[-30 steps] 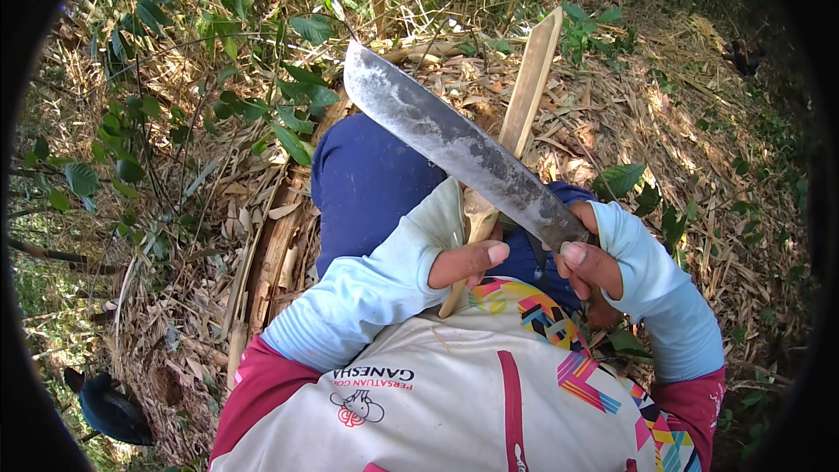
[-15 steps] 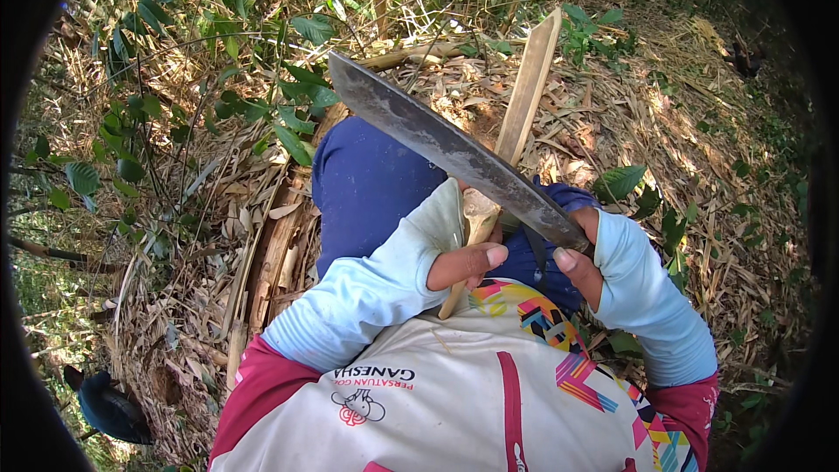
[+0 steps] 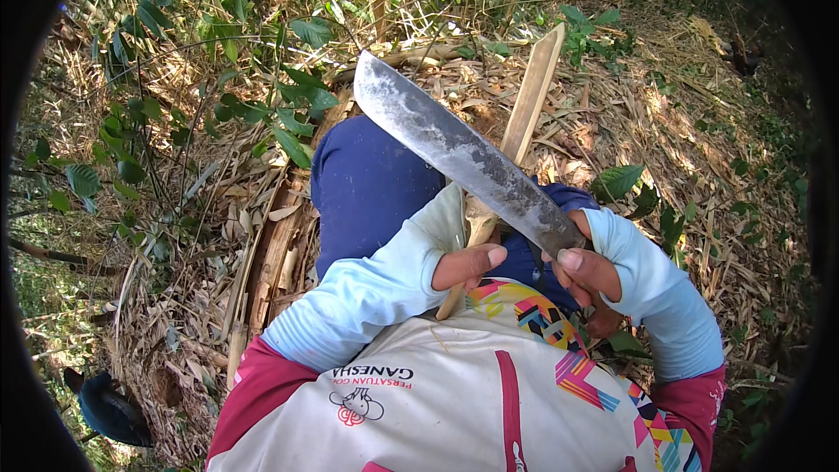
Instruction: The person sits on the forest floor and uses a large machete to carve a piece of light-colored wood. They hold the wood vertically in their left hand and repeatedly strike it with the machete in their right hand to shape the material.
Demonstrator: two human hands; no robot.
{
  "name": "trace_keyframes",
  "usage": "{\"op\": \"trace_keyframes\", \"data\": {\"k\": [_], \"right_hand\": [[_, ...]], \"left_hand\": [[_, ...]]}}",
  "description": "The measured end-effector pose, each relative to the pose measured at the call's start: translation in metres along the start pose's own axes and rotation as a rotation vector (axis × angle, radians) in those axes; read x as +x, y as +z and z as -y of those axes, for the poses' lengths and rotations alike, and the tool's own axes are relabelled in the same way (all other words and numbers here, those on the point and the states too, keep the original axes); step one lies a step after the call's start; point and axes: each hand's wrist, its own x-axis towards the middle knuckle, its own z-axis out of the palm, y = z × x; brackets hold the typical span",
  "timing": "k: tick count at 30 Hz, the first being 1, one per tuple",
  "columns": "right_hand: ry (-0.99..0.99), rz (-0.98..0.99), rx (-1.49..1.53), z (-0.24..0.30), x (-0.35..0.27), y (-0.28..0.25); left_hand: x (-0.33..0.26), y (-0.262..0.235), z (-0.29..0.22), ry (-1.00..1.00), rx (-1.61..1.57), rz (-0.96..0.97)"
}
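A machete [image 3: 463,150] slants across the middle, its broad, worn grey blade pointing up and left. My right hand [image 3: 587,273] closes on its lower end, the thumb on the base of the blade; most of the grip is hidden. Below the blade, my left hand [image 3: 468,267] is wrapped round a pale, narrow piece of wood [image 3: 480,220] whose lower end rests by my shirt. Beyond the blade, a long pointed wooden strip [image 3: 535,92] extends away from me. The blade hides the join, so I cannot tell whether both are one piece.
My knee in blue trousers [image 3: 371,188] is under the blade's left side. Dry leaves and bamboo litter [image 3: 603,105] cover the ground. Leafy stems [image 3: 297,122] stand at the left, beside a split log [image 3: 273,271]. A dark blue object [image 3: 114,411] lies lower left.
The machete has rolled, showing more of its flat face, and its tip has shifted right. My right hand has turned with it. My left hand stays nearly in place; the wooden strip's tip sits slightly lower.
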Motion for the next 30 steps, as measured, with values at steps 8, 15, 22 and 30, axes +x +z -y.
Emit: {"op": "trace_keyframes", "data": {"k": [8, 15, 22, 30], "right_hand": [[-0.11, -0.178, 0.053, -0.015, 0.005, 0.003], [-0.458, -0.47, 0.21, -0.037, 0.034, 0.025], [-0.424, -0.31, 0.528, -0.106, 0.086, -0.012], [-0.31, -0.167, 0.471, -0.114, 0.121, -0.007]], "left_hand": [[0.008, -0.007, 0.02, 0.031, -0.123, 0.003], [0.003, -0.022, 0.036, 0.169, -0.412, 0.011], [0.013, 0.007, 0.045, 0.437, 0.405, -0.597], [-0.002, 0.025, 0.009, -0.076, -1.547, -0.249]]}}
